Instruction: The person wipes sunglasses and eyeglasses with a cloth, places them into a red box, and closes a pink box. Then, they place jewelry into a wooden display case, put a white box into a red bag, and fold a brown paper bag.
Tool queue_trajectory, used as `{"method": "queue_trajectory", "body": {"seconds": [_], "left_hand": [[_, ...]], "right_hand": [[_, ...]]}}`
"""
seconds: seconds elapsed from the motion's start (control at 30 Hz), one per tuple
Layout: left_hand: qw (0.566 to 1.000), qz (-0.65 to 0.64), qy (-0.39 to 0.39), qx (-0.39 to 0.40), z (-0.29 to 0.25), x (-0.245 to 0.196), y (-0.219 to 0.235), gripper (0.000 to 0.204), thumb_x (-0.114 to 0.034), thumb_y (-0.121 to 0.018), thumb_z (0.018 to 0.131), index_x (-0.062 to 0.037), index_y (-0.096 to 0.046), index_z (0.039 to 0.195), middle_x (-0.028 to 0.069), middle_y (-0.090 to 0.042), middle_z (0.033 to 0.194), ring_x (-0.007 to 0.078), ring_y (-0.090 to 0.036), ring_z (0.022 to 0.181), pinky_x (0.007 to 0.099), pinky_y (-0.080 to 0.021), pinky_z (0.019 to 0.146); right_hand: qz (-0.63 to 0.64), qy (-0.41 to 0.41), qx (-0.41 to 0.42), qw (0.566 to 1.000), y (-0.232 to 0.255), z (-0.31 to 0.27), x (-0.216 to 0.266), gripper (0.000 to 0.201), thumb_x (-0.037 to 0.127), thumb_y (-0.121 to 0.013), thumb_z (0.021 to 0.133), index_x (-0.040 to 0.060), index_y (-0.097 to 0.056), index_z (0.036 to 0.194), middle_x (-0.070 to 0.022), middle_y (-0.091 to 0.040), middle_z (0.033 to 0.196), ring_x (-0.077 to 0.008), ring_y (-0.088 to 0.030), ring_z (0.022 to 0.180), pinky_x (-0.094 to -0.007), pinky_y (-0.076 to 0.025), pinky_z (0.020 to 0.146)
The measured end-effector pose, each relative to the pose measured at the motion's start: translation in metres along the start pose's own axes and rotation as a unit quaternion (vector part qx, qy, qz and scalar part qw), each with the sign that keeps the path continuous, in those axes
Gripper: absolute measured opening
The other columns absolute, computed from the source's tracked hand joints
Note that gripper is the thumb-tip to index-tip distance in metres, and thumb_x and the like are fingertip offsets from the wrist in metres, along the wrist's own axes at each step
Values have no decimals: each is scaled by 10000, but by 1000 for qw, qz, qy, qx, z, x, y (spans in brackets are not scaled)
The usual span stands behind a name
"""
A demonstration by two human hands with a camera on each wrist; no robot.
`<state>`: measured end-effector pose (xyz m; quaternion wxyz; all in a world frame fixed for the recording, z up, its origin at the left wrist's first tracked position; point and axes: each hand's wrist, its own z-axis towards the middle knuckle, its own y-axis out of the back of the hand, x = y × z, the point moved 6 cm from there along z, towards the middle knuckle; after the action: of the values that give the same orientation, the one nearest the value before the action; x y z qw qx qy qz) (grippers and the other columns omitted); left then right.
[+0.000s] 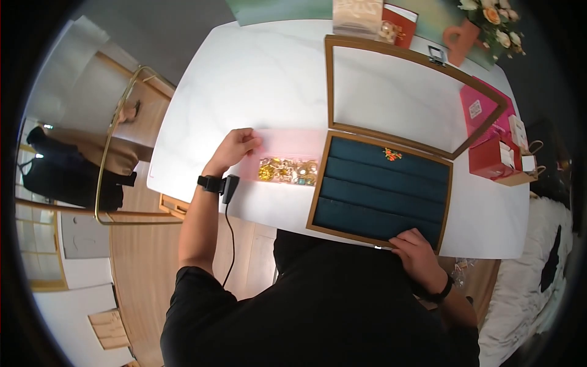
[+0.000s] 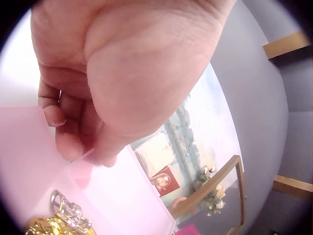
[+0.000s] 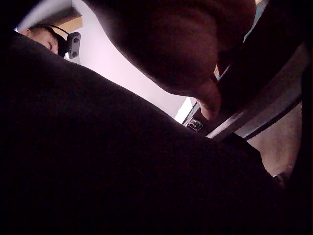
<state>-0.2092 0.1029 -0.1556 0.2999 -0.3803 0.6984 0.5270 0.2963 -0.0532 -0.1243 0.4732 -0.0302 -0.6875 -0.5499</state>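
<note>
A pink translucent plastic box (image 1: 247,168) lies on the table, full of gold and silver jewelry (image 1: 287,170). My left hand (image 1: 233,150) is at its left end, with thumb and fingertips pinching its thin pink edge (image 2: 73,169). To the right, a wooden-framed display case (image 1: 313,214) lies with its clear lid (image 1: 391,98) raised. Its dark teal lining is ridged into rows, with an orange-red flower-like ornament (image 1: 392,154) in the top row. My right hand (image 1: 420,257) grips the case's front rim near the right corner, thumb (image 3: 210,100) against the outer side, close to a metal latch (image 3: 194,124).
Beyond the raised lid stand a flower vase (image 1: 463,40) and a red card (image 1: 400,27). Red and brown paper bags (image 1: 492,158) and a pink box (image 1: 483,101) sit at the right. A cable (image 1: 231,244) hangs from the left wrist camera. A clothes rack (image 1: 103,177) stands left of the table.
</note>
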Motion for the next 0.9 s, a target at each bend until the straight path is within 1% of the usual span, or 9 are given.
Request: {"method": "queue_trajectory", "body": {"seconds": [0.17, 0.27, 0.33, 0.43, 0.5, 0.6, 0.67, 0.8, 0.9], "left_hand": [[1000, 21, 17, -1, -6, -10, -3, 211, -190, -729, 1056, 14, -750, 1007, 37, -722, 830, 116, -613, 698, 286, -520, 694], [997, -7, -24, -72, -12, -3, -4, 165, -134, -767, 1018, 25, -755, 1059, 45, -744, 854, 138, -639, 712, 308, -540, 694], [964, 82, -125, -221, -32, -27, 1, 185, -76, -805, 961, 17, -755, 1113, 70, -766, 884, 166, -667, 725, 329, -559, 693], [949, 144, -145, -241, -62, -45, -4, 200, -49, -821, 922, -9, -763, 1109, 94, -775, 906, 187, -685, 731, 336, -568, 691], [952, 179, -161, -189, -75, -51, -14, 180, -31, -821, 886, -9, -769, 1057, 114, -777, 902, 229, -708, 733, 352, -580, 702], [946, 234, -162, -158, -84, -45, -29, 213, -94, -849, 853, -30, -779, 1045, 119, -771, 883, 275, -727, 747, 383, -592, 704], [913, 327, -188, -155, -88, -47, -39, 273, -160, -886, 822, -41, -795, 1051, 122, -790, 916, 304, -744, 768, 398, -598, 713], [904, 381, -134, -141, -86, -52, -47, 304, -210, -911, 789, -57, -800, 1027, 121, -800, 950, 337, -756, 821, 421, -608, 738], [895, 408, -127, -126, -83, -55, -53, 314, -240, -914, 782, -61, -758, 988, 125, -764, 873, 329, -751, 813, 433, -598, 703]], "right_hand": [[-3, -6, -13, 1000, 0, -5, -3, 288, -24, -813, 846, -26, -752, 1127, -131, -690, 1043, -334, -658, 981, -412, -566, 855], [-7, -24, -16, 1000, -1, -8, -3, 307, -26, -825, 844, -18, -754, 1142, -132, -691, 1059, -329, -666, 1006, -403, -569, 871], [-6, -28, -14, 999, -1, -5, 0, 323, -21, -834, 842, -13, -754, 1155, -132, -691, 1067, -328, -671, 1026, -397, -571, 885], [-10, -52, -24, 998, 8, 2, 11, 344, 3, -842, 865, -6, -750, 1196, -144, -678, 1106, -327, -680, 1025, -412, -580, 898], [23, -96, -56, 994, 14, 7, 9, 372, -8, -856, 848, 7, -750, 1204, -128, -697, 1077, -292, -713, 993, -372, -581, 872], [34, -68, -52, 996, 14, 25, 12, 337, 13, -854, 873, 7, -752, 1194, -133, -695, 1046, -292, -715, 957, -379, -583, 837], [39, -56, -49, 996, 11, 37, 14, 319, 24, -853, 885, 7, -752, 1188, -136, -695, 1031, -293, -716, 940, -382, -585, 819], [38, -25, -50, 998, 1, 55, 20, 286, 29, -847, 892, 9, -760, 1164, -122, -704, 1011, -285, -722, 904, -378, -584, 796], [36, -13, -44, 998, -3, 62, 21, 276, 38, -846, 896, 13, -764, 1158, -117, -708, 1008, -281, -725, 890, -377, -585, 791]]}}
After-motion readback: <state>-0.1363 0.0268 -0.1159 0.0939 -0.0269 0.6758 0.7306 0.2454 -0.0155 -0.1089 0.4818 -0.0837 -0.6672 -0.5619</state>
